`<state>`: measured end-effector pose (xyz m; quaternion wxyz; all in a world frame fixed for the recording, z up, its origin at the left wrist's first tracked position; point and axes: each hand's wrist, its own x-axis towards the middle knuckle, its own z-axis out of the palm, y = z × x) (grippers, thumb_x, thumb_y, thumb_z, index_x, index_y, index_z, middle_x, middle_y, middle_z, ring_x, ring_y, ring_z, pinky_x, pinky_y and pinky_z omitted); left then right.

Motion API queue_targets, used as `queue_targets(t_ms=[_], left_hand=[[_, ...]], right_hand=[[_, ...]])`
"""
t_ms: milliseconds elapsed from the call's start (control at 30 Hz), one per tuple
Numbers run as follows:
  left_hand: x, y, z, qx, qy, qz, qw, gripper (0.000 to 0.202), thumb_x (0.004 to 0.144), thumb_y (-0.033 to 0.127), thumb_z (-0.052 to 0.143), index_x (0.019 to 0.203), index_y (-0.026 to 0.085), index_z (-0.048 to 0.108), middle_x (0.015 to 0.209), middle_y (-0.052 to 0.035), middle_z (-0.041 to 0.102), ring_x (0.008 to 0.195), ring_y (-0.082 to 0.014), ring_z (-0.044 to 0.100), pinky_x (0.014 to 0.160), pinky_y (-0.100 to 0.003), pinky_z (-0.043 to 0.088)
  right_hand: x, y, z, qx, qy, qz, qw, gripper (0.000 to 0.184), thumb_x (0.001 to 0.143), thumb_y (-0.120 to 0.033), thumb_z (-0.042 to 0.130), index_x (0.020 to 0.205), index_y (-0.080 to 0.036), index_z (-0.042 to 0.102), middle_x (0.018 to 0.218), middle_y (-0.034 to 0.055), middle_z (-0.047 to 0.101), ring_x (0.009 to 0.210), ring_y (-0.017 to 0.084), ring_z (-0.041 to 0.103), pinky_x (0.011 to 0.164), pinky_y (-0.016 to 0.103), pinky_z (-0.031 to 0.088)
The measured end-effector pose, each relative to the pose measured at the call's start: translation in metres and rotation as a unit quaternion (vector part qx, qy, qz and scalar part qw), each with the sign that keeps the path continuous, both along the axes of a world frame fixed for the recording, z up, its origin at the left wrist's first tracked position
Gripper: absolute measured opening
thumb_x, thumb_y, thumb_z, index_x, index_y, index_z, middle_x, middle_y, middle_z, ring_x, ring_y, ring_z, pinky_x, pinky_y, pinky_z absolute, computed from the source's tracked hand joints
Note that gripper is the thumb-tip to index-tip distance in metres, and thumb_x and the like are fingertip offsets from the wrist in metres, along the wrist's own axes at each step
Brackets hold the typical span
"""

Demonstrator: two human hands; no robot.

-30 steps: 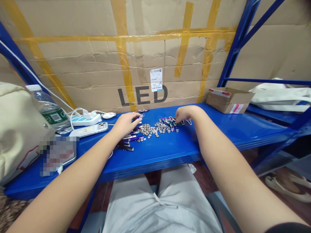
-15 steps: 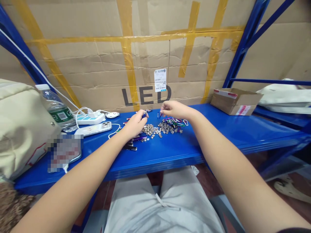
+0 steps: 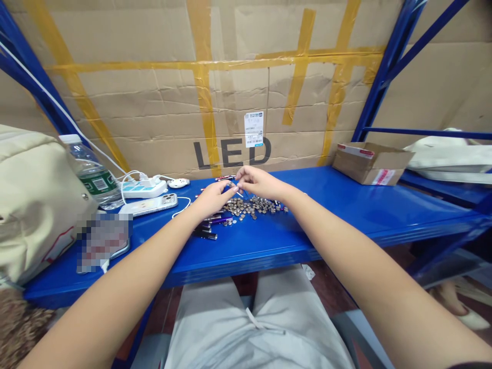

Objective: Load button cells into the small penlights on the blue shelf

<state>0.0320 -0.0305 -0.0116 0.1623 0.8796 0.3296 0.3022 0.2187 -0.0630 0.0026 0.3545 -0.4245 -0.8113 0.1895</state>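
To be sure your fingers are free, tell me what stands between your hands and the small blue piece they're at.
Nothing visible: the left hand and right hand meet right at the small blue piece. The pile of button cells lies below, not between.

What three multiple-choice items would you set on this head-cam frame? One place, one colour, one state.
1. Where is the water bottle? A on the cardboard box; B at the far right of the shelf; C left of the power strip.
2. What colour is the metal shelf? A blue; B grey; C yellow.
3. How are the left hand and right hand? A resting in the lap; B raised close together just over the pile of small round metal discs; C wrapped round the bottle.

1 C: the bottle stands beside the strip, towards the shelf's left end.
2 A: its top and front edge show bright blue.
3 B: the hands nearly meet at the pile.
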Motion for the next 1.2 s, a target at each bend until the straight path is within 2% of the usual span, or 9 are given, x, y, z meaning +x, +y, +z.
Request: queue_targets(t_ms=[167, 300, 400, 567, 767, 967, 1067, 1133, 1200], left_hand=[[-0.001, 0.002, 0.003, -0.011, -0.034, 0.093, 0.995, 0.029, 0.087, 0.043, 0.046, 0.071, 0.019, 0.052, 0.068, -0.0009, 0.059, 0.068, -0.0176, 0.054, 0.063, -0.029, 0.040], [-0.002, 0.002, 0.004, -0.019, -0.038, 0.092, 0.995, 0.028, 0.086, 0.042, 0.046, 0.070, 0.019, 0.050, 0.066, 0.0003, 0.057, 0.066, -0.0164, 0.052, 0.062, -0.028, 0.039], [-0.003, 0.003, 0.001, 0.000, -0.028, 0.095, 0.995, 0.028, 0.086, 0.042, 0.046, 0.072, 0.019, 0.051, 0.070, -0.0003, 0.059, 0.068, -0.0170, 0.053, 0.062, -0.029, 0.039], [-0.003, 0.002, -0.001, 0.005, 0.018, 0.062, 0.998, 0.026, 0.085, 0.042, 0.046, 0.076, 0.019, 0.055, 0.075, -0.0009, 0.063, 0.073, -0.0193, 0.056, 0.068, -0.031, 0.042], [-0.001, -0.003, -0.002, 0.046, 0.050, 0.011, 0.998, 0.017, 0.082, 0.030, 0.044, 0.083, 0.019, 0.057, 0.088, -0.0053, 0.066, 0.084, -0.0228, 0.059, 0.078, -0.036, 0.045], [-0.002, 0.005, -0.006, -0.006, 0.010, 0.036, 0.999, 0.023, 0.075, 0.023, 0.049, 0.096, 0.018, 0.054, 0.099, -0.0063, 0.064, 0.093, -0.0230, 0.059, 0.083, -0.036, 0.045], [-0.001, 0.007, -0.006, -0.059, -0.035, 0.041, 0.997, 0.023, 0.074, 0.022, 0.050, 0.097, 0.019, 0.052, 0.092, -0.0030, 0.063, 0.082, -0.0190, 0.059, 0.074, -0.032, 0.045], [0.001, 0.005, -0.005, -0.113, -0.071, 0.045, 0.990, 0.023, 0.074, 0.021, 0.050, 0.097, 0.020, 0.049, 0.074, 0.0016, 0.059, 0.063, -0.0148, 0.053, 0.062, -0.028, 0.043], [0.002, 0.004, -0.001, -0.169, -0.107, 0.046, 0.979, 0.024, 0.075, 0.019, 0.048, 0.098, 0.021, 0.045, 0.058, 0.0070, 0.047, 0.048, -0.0118, 0.042, 0.051, -0.025, 0.036]], right_hand=[[-0.007, -0.003, -0.002, 0.072, -0.132, -0.053, 0.987, 0.026, 0.091, -0.041, 0.047, 0.097, -0.016, 0.050, 0.091, 0.0079, 0.064, 0.077, 0.016, 0.057, 0.065, 0.027, 0.042], [-0.017, -0.006, -0.005, 0.086, -0.300, -0.111, 0.943, 0.031, 0.095, -0.038, 0.032, 0.093, -0.015, 0.054, 0.090, 0.0130, 0.067, 0.072, 0.021, 0.059, 0.059, 0.030, 0.037], [-0.023, -0.006, -0.006, 0.109, -0.351, -0.157, 0.917, 0.035, 0.096, -0.036, 0.028, 0.098, -0.014, 0.055, 0.090, 0.0155, 0.068, 0.075, 0.025, 0.062, 0.058, 0.032, 0.036], [-0.020, -0.006, -0.001, 0.121, -0.331, -0.222, 0.909, 0.035, 0.097, -0.034, 0.027, 0.103, -0.014, 0.055, 0.096, 0.0150, 0.069, 0.080, 0.025, 0.063, 0.063, 0.031, 0.035], [-0.022, -0.010, 0.000, 0.119, -0.332, -0.185, 0.917, 0.034, 0.098, -0.034, 0.027, 0.104, -0.014, 0.053, 0.095, 0.0135, 0.069, 0.079, 0.023, 0.062, 0.060, 0.030, 0.033], [-0.026, -0.014, -0.001, 0.151, -0.377, -0.195, 0.893, 0.037, 0.098, -0.034, 0.025, 0.110, -0.011, 0.051, 0.094, 0.0166, 0.069, 0.082, 0.027, 0.064, 0.061, 0.031, 0.035], [-0.027, -0.016, 0.001, 0.149, -0.376, -0.198, 0.893, 0.039, 0.098, -0.034, 0.023, 0.110, -0.010, 0.051, 0.093, 0.0176, 0.069, 0.084, 0.027, 0.064, 0.062, 0.032, 0.037], [-0.027, -0.017, 0.003, 0.141, -0.367, -0.190, 0.900, 0.037, 0.098, -0.034, 0.025, 0.110, -0.010, 0.051, 0.095, 0.0180, 0.069, 0.085, 0.027, 0.064, 0.064, 0.032, 0.038], [-0.026, -0.017, 0.006, 0.118, -0.340, -0.171, 0.917, 0.035, 0.098, -0.035, 0.027, 0.108, -0.012, 0.052, 0.098, 0.0173, 0.069, 0.083, 0.025, 0.063, 0.063, 0.031, 0.039]])
